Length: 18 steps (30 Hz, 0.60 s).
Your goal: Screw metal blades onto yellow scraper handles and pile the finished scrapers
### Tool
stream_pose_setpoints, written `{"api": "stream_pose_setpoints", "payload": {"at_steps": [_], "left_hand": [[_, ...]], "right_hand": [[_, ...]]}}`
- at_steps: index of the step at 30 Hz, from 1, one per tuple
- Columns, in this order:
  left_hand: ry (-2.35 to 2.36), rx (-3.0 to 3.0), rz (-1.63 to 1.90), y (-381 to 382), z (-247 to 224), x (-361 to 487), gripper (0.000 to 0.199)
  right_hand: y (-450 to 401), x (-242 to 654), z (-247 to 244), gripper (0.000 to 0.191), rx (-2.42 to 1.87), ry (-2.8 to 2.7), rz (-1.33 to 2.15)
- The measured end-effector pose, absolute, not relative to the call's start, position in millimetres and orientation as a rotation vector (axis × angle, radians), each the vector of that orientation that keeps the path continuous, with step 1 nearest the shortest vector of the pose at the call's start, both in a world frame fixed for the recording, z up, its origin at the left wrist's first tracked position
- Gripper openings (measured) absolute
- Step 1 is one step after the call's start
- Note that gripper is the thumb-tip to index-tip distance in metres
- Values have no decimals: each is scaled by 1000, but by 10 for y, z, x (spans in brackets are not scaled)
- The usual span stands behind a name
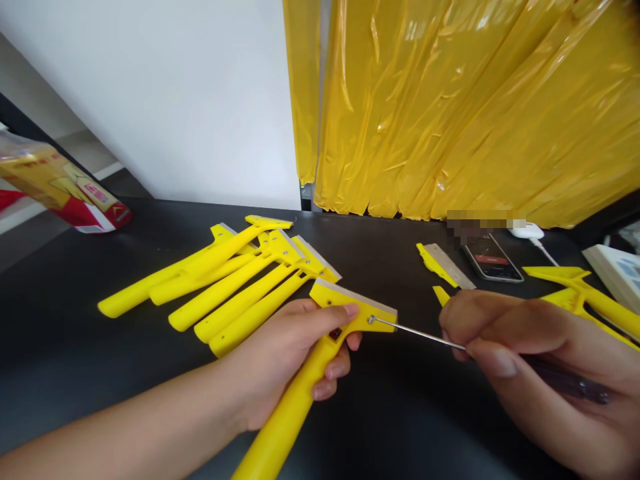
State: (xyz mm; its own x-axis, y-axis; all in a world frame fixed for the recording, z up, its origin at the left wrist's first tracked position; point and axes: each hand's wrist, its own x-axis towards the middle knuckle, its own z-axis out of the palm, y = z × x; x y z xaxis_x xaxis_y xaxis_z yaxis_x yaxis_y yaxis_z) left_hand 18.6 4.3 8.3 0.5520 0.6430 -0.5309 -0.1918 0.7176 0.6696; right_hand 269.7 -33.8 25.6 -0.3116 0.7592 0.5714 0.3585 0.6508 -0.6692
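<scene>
My left hand (pixel 280 360) grips the handle of a yellow plastic scraper (pixel 287 417), whose wide head carries a steel blade along its far edge. My right hand (pixel 530 360) is shut around the dark handle of a screwdriver. The thin steel shaft of the screwdriver (pixel 420 337) reaches left, and its tip rests on a small screw at the scraper head's right end. Close by on the black table lies a group of similar yellow scrapers (pixel 215 280), just beyond my left hand.
A steel blade with a yellow edge (pixel 443 267) lies beside a phone (pixel 493 257) on the black table (pixel 100 373). More yellow scrapers (pixel 585 293) lie at right, near a white box (pixel 617 273). Yellow plastic sheeting (pixel 450 113) hangs behind, beside a white wall (pixel 150 100).
</scene>
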Motion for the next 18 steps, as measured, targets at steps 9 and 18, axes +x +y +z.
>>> {"api": "stream_pose_setpoints", "payload": {"at_steps": [9,18], "left_hand": [[867,597,525,43,35,177,31],[894,610,507,50,52,196,34]], "right_hand": [[-289,2635,277,18,-742,-1960,532],[-245,2615,300,20,-719,-1965,558]]}}
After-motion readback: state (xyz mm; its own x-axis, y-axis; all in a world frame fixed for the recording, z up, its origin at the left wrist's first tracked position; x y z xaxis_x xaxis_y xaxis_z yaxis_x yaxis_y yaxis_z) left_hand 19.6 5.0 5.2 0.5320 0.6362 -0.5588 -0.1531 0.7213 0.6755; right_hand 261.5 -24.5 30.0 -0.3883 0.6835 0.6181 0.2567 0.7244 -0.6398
